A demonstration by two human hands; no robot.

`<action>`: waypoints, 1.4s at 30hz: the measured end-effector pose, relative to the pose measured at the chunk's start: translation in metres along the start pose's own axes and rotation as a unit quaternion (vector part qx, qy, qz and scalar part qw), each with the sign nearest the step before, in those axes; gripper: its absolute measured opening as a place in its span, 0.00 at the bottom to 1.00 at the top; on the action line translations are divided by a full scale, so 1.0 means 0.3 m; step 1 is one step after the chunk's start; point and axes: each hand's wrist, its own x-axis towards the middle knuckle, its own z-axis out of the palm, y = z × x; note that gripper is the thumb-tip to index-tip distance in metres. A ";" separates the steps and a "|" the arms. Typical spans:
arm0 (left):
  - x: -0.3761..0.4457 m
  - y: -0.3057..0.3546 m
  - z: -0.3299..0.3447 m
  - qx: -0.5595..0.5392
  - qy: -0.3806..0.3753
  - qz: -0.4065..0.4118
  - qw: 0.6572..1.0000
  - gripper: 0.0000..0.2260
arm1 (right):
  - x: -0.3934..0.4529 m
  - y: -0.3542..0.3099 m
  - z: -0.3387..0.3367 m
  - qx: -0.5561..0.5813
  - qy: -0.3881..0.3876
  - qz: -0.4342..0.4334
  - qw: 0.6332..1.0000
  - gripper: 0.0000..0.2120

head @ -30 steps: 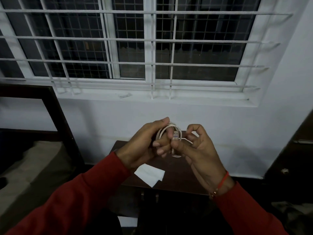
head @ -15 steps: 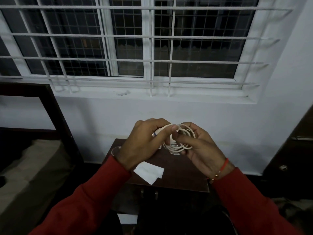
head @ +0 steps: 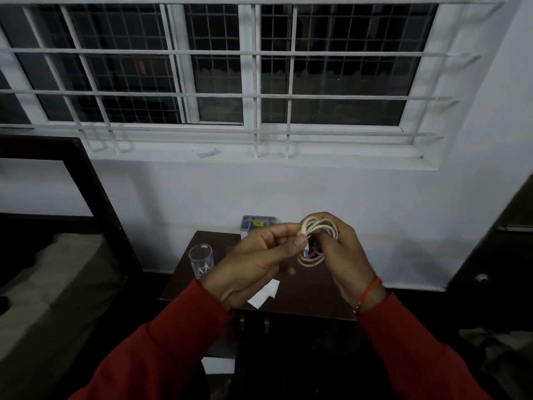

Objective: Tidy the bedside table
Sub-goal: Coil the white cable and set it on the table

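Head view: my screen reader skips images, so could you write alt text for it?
Two hands in red sleeves hold a coiled white cable above a dark bedside table; the left hand pinches it, the right hand grips the loops. A glass and paper lie below.

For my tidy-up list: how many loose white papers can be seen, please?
2. One white folded paper lies on the dark wooden bedside table, partly behind the left hand. Another white paper sheet lies lower, below the tabletop. Hands may hide more.

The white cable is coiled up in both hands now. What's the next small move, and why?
Probably tuck the loose end through the loops to lock the coil. The left hand pinches an end of the cable at the top, the right hand holds the loops, and the bundle hangs above the bedside table, not yet secured.
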 end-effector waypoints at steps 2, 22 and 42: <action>0.007 -0.008 -0.007 0.015 0.042 0.017 0.999 0.11 | -0.006 0.009 0.009 0.019 -0.023 0.021 0.999 0.09; 0.010 -0.075 -0.140 0.523 0.200 0.259 0.787 0.16 | -0.003 0.130 -0.027 0.265 -0.110 0.133 0.949 0.19; 0.486 -0.237 -0.969 0.613 0.249 -0.022 0.750 0.13 | -0.004 0.844 0.137 0.040 -0.093 0.397 0.912 0.13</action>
